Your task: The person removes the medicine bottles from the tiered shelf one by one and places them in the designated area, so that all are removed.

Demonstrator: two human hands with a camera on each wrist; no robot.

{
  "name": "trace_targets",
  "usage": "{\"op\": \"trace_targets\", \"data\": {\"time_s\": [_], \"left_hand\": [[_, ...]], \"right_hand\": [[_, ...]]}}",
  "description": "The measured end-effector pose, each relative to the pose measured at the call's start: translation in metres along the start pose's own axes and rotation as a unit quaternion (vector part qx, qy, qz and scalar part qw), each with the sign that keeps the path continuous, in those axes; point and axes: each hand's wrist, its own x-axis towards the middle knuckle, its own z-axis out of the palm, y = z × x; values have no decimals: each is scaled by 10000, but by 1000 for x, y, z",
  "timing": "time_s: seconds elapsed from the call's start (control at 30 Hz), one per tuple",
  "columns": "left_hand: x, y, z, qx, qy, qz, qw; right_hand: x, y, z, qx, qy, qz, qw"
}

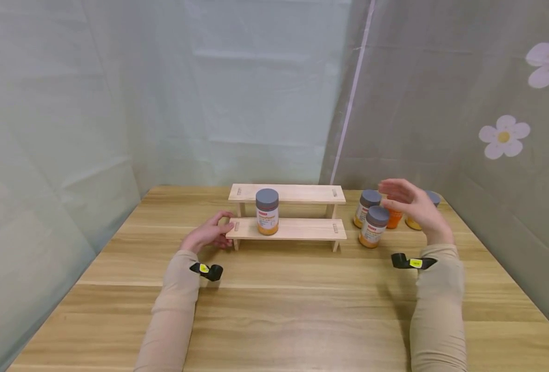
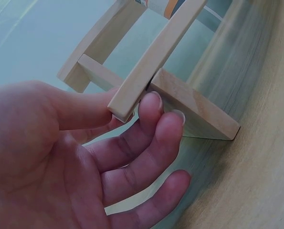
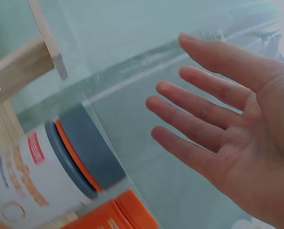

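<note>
A two-tier wooden rack (image 1: 297, 229) stands on the table, and a grey-lidded jar (image 1: 267, 213) sits upright on the left part of its lower shelf. My left hand (image 1: 208, 231) pinches the left end of that lower shelf; in the left wrist view the thumb lies on top of the board (image 2: 144, 71) and fingertips press beneath it. My right hand (image 1: 416, 206) hovers above the jars at the right, its fingers extended and holding nothing. Closest to it are a front grey-lidded jar (image 1: 373, 227), another behind it (image 1: 366, 209), and an orange jar (image 1: 394, 217) partly hidden by the hand.
One more grey-lidded jar (image 1: 413, 223) stands behind my right wrist, mostly covered. The wooden table (image 1: 302, 299) reaches back to a hanging pale curtain (image 1: 255, 103). Along the right runs a grey curtain (image 1: 502, 206) with flower prints.
</note>
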Motion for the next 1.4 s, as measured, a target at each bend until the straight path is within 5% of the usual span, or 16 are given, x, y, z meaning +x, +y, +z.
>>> {"op": "trace_targets", "data": {"time_s": [0.53,1.4], "left_hand": [[0,1,2,-9,73,-63,10000],[0,1,0,2,9,-109,9999]], "right_hand": [[15,-11,26,710,218,-341,9967],[37,-18,80,909,-568,-639,9922]]}}
